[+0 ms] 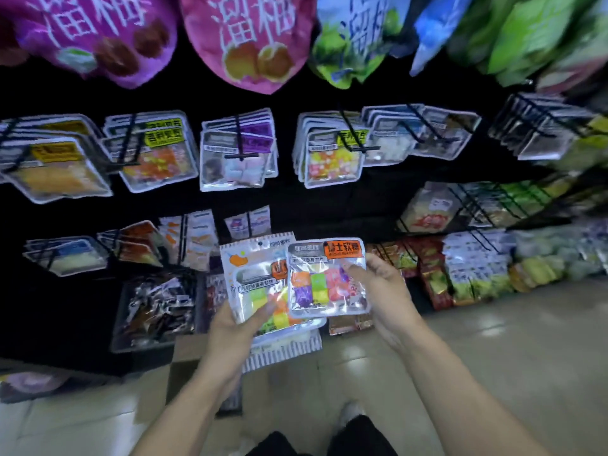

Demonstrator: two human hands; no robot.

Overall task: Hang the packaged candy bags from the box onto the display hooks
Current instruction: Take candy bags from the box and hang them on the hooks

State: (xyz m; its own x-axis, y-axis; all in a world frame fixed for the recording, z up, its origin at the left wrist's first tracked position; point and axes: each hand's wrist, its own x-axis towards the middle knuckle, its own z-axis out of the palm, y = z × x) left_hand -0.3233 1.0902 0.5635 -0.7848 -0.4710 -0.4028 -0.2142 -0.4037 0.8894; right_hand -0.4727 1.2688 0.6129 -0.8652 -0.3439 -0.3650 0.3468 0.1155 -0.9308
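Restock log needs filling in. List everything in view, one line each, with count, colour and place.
candy bag: one, clear with orange label, right hand
bag stack: several, clear and white, left hand
hanging bags: many, clear, mixed sweets, on black display hooks
large pouches: several, magenta, green, blue, top row
cardboard box: one, brown, floor
floor: pale tiles
left hand: holds stack
right hand: pinches bag

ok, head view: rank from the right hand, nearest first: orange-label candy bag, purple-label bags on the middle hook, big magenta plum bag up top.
1. Orange-label candy bag: held in the right hand itself.
2. Purple-label bags: on a hook in the middle row, above and left of the hand.
3. Magenta plum bag: top row, farthest up.
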